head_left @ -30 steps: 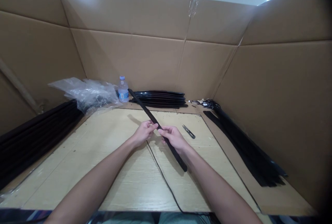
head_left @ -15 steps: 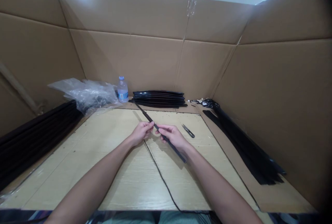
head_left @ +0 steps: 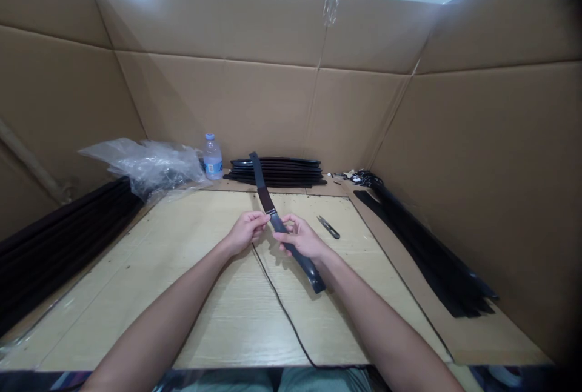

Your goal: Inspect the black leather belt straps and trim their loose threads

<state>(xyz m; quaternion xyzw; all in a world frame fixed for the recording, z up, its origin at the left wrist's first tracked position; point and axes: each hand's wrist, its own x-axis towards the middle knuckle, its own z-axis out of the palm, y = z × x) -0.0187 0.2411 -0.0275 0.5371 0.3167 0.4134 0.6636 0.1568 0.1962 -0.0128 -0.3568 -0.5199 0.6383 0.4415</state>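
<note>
A long black strap (head_left: pixel 297 252) runs slantwise between my hands, its broad face turned up. Its far part is browner, and narrow light bands cross it near my left fingertips. My right hand (head_left: pixel 302 237) is closed around the near half, thumb on top. At the strap's left edge, my left hand (head_left: pixel 249 231) is pinched shut by the bands; whether it also grips a thread there I cannot make out. A thin dark cord (head_left: pixel 284 310) trails from below my left hand toward the table's front edge. Small thread snips (head_left: pixel 328 227) lie right of my right hand.
Stacked black straps (head_left: pixel 277 172) lie at the back beside a water bottle (head_left: pixel 213 159) and crumpled clear plastic bags (head_left: pixel 159 168). Long black strips line the left side (head_left: pixel 68 237) and right side (head_left: pixel 427 249). Cardboard walls (head_left: pixel 218 95) surround the wooden tabletop (head_left: pixel 150 295).
The strap has been turned from edge-on to show its broad face, and its far end now sits higher, in front of the stack. Both hands stay in nearly the same place.
</note>
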